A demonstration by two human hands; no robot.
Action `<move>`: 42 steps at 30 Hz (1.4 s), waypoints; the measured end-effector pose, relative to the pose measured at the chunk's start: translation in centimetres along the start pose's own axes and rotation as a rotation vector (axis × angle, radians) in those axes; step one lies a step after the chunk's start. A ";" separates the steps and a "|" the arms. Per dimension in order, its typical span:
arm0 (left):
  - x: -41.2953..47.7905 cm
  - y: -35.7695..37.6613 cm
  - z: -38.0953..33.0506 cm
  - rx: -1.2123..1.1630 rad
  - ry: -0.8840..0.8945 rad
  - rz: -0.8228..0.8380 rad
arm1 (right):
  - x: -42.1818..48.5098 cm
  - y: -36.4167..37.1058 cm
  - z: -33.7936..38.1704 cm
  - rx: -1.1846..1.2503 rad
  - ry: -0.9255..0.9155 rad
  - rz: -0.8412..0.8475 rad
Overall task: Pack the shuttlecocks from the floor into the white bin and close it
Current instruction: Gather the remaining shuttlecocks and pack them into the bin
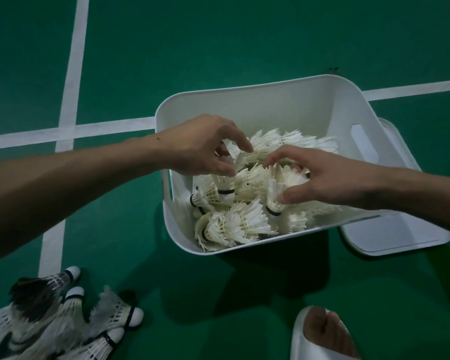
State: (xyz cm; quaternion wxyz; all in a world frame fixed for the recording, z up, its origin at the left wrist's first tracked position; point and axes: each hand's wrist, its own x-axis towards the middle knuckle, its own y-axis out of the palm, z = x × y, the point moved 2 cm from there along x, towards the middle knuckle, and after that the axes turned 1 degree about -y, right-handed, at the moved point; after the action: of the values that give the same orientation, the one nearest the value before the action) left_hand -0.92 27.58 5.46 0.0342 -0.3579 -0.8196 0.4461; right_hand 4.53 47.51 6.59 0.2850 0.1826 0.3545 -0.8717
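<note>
Here, the fingers of the left hand curl down over a first shuttlecock, forefinger above and thumb below. Its pale cork end is blurred and mostly covered, so this looks like a pinch, though the view does not settle it. The fingers of the right hand arch around a second shuttlecock, with the thumb pressed against its lower feathers. Its cork is tucked out of sight toward the palm.

Both hands hang over the white bin, which stands open on the green floor. Inside it a heap of shuttlecocks covers the bottom, feathers tangled so that single ones are hard to separate.

The lid lies flat on the floor at the bin's right side, partly hidden behind the bin wall and the right forearm. White court lines cross under the bin.

At lower left, loose shuttlecocks lie in a cluster on the floor, some in deep shadow and others cut by the frame edge. A foot in a white sandal is cut off at the bottom.
</note>
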 end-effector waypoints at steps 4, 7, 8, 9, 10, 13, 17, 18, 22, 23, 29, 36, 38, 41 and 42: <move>0.0 0.0 0.0 -0.014 -0.017 -0.013 | -0.1 -0.1 -0.2 -0.191 0.044 0.034; 0.1 -0.1 0.0 -0.033 -0.045 -0.007 | 0.0 -0.2 -0.4 -0.345 0.084 0.161; 0.1 -0.2 0.1 -0.037 -0.051 0.001 | 0.0 -0.3 -0.4 -0.341 0.099 0.186; 0.1 -0.2 0.1 -0.044 -0.057 0.006 | 0.0 -0.3 -0.5 -0.337 0.111 0.194; 0.0 -0.3 0.2 -0.054 -0.062 0.008 | 0.1 -0.3 -0.5 -0.343 0.118 0.189; -0.1 -0.4 0.3 -0.082 -0.068 0.005 | 0.3 -0.2 -0.7 -0.349 0.131 0.143; -0.1 -0.6 0.1 -0.126 -0.058 -0.049 | 0.4 1.1 -0.8 -0.255 0.118 0.137; -0.1 -0.6 0.1 -0.138 -0.057 -0.068 | 0.4 1.6 -0.9 -0.266 0.110 0.140; 0.1 -0.6 -0.4 -0.178 -0.035 -0.125 | 0.8 1.8 -0.7 -0.336 0.101 0.141; 0.1 -0.5 -0.6 -0.188 -0.025 -0.127 | 0.7 1.2 -0.5 -0.330 0.112 0.145; 0.1 -0.2 -2.3 -0.244 0.087 -0.091 | 0.3 -2.8 -0.2 -0.082 0.046 -0.124; 0.6 0.3 -5.0 -0.309 0.298 -0.096 | 0.6 -2.8 0.6 0.101 -0.130 -0.171; 0.5 0.4 -5.1 -0.256 0.353 -0.139 | 0.6 -2.9 0.6 0.087 -0.142 -0.188; 0.6 0.4 -4.1 -0.138 0.341 -0.164 | 0.4 -3.3 -0.5 0.035 -0.065 -0.189; 0.6 0.4 -3.6 -0.102 0.321 -0.127 | 0.2 -3.5 -0.9 0.020 -0.032 -0.189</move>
State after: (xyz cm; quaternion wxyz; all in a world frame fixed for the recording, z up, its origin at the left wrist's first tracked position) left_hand 0.26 30.64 7.14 0.1745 -0.3734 -0.8460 0.3383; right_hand 2.27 50.16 7.64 0.2052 0.1374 0.3569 -0.9009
